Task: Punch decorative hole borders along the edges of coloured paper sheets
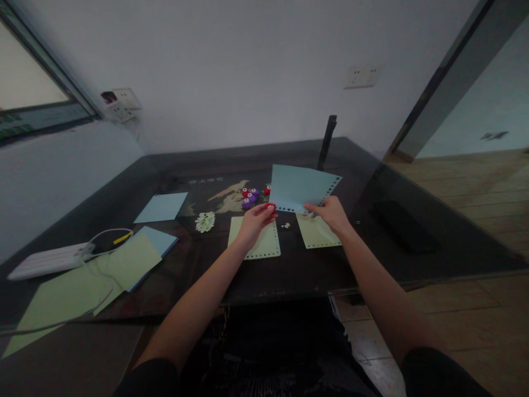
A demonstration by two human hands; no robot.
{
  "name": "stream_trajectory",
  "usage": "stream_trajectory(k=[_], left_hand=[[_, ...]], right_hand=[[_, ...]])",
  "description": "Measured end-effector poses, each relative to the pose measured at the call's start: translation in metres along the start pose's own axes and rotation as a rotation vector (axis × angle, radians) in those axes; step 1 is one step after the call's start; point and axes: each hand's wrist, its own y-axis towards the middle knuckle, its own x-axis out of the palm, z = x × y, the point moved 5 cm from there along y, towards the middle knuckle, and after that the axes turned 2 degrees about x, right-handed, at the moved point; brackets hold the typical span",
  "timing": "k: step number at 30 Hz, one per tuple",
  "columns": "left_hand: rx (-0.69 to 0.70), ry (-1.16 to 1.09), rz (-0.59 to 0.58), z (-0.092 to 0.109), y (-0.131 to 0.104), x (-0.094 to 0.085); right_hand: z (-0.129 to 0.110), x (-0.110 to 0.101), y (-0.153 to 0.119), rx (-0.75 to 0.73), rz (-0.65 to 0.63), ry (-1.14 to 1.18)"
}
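Note:
My left hand (255, 219) is closed on a small red paper punch (270, 207), close to the lower left corner of a light blue paper sheet (297, 187). Rows of small punched holes run along the sheet's bottom and right edges. With thumb and fingers, my right hand (330, 214) pinches that sheet's lower edge and holds it tilted up above the table. Below lie two pale green sheets, one on the left (264, 242) and one on the right (318, 234), each with holes along its edges. Whether the punch's jaw is around the paper, I cannot tell.
Several purple and red punches (250, 197) sit behind my left hand. Small paper bits (286, 225) and a pile of cut-outs (205, 221) lie on the dark table (198, 275). Left are more sheets (124, 262), a white power strip (49, 261) and a cable; right, a black object (405, 226).

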Motion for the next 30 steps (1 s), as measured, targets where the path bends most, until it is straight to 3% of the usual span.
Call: stream_trajectory(k=[16, 30], left_hand=[[0.013, 0.117, 0.024, 0.0001, 0.0004, -0.0037], [0.046, 0.049, 0.003, 0.0018, -0.0002, -0.0013]], right_hand=[[0.0062, -0.0008, 0.0032, -0.038, -0.029, -0.008], [0.0031, -0.0006, 0.0010, -0.019, -0.040, -0.002]])
